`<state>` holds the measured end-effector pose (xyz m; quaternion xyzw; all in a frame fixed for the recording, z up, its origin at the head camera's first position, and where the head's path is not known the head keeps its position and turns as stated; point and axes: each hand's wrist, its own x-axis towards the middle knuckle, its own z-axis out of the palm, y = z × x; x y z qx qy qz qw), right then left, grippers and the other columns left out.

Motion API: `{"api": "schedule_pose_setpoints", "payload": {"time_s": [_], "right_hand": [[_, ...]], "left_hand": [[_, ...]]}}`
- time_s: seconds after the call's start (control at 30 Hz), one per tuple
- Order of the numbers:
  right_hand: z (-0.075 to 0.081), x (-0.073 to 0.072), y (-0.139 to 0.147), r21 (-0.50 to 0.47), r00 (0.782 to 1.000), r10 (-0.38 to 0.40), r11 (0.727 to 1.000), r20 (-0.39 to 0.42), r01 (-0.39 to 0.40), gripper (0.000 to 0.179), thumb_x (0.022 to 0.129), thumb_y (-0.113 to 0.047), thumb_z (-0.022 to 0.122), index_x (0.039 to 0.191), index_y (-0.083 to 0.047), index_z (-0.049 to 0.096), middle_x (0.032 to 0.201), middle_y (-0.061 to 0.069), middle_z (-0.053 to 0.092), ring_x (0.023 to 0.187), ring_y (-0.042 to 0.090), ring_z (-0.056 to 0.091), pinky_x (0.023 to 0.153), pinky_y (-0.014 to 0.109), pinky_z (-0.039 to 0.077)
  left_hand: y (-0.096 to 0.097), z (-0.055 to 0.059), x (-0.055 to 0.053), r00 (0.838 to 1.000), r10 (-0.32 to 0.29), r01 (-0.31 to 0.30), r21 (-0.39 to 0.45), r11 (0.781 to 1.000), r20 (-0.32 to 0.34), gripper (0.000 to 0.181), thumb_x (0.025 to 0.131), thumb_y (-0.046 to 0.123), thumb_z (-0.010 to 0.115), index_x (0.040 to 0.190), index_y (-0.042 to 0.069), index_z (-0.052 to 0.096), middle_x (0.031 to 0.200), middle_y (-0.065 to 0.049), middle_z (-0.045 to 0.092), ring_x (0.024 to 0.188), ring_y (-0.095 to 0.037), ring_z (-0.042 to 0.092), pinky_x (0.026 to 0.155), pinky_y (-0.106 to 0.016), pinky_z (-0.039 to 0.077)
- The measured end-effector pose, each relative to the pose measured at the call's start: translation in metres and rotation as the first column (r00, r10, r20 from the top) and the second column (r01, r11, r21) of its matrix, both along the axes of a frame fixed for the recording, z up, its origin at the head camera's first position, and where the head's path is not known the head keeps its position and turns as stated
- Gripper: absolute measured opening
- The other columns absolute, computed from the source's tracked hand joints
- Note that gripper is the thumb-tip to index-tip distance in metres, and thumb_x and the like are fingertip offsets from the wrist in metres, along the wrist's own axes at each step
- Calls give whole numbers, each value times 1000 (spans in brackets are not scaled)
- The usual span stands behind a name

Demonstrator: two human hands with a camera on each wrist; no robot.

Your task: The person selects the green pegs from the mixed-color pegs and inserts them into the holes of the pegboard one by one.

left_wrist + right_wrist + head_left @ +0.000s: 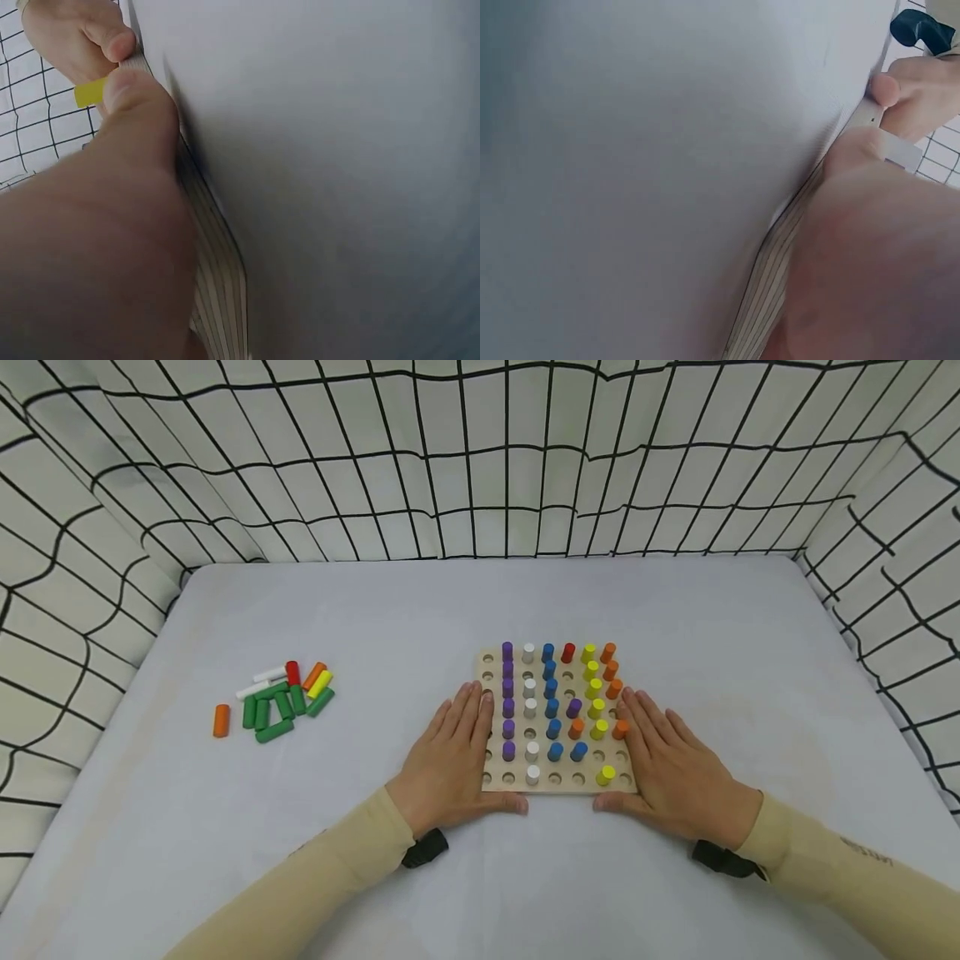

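Note:
A wooden pegboard [566, 786] lies on the white table in the head view, with rows of colored pegs standing in its holes. Flat along its left side lies my left hand [450, 760], fingers straight, thumb against the front edge. My right hand [675, 768] mirrors it on the right side. Purple pegs [508, 708], white pegs [530, 708], blue pegs [552, 708], yellow pegs [597, 708] and orange pegs [611, 670] form columns; a red peg [568, 652] stands at the back. The layered board edge [217, 277] shows beside my thumb in the left wrist view.
A loose pile of green pegs [262, 714], with some white, red, orange and yellow ones, lies on the table's left. One orange peg [221, 721] sits apart from it. White walls with a black grid [487, 468] enclose the table's back and sides.

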<state>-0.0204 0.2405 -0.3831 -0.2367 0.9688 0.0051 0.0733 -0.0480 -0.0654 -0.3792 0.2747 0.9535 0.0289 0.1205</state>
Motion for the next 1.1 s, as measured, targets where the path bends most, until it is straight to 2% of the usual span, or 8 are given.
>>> {"api": "schedule_pose_setpoints", "payload": {"time_s": [0.1,0.27,0.43,0.7,0.9,1.1], "right_hand": [[-1,-2,0,2,1000,3,1000,-20,-3,121,89,-83,50,161,8,16,172,26,14,160,45,21,124,63,33],[0,-5,1,-26,1000,-18,999,9,18,121,89,-82,52,162,8,15,173,25,14,160,45,20,125,65,31],[1,-6,2,-54,997,-43,997,69,47,121,89,-80,54,163,6,12,174,23,7,162,44,13,127,67,24],[-4,-9,7,-149,988,-61,985,144,83,121,89,-82,52,165,-1,4,176,16,1,164,42,6,128,70,13],[-8,-12,10,-180,983,-62,979,172,94,122,88,-82,55,166,-7,0,177,11,-5,165,39,1,129,68,13],[-8,-15,14,-264,979,-40,960,198,93,119,89,-76,60,166,-7,1,177,13,-2,164,40,2,129,66,15]], "left_hand": [[1,0,-4,1000,-6,6,-7,1000,-7,132,80,90,55,164,-2,10,174,-22,7,164,-39,3,135,-52,15],[2,-1,-5,999,-11,11,-25,1000,-38,132,80,90,54,164,-3,13,174,-22,10,164,-39,6,134,-51,17],[1,-1,-7,1000,-8,8,-5,1000,-6,133,80,90,54,164,-3,9,174,-22,6,164,-39,3,135,-52,16],[-8,-2,-12,998,-8,5,47,999,64,129,81,88,56,165,2,7,176,-17,-1,165,-34,-2,135,-51,12],[-10,-3,-12,998,-15,10,71,997,62,129,82,86,58,165,1,7,175,-18,0,165,-35,0,135,-52,14],[-10,-2,-12,998,-17,12,82,997,65,130,81,85,60,165,1,7,175,-19,0,165,-35,-1,135,-53,14]]}}
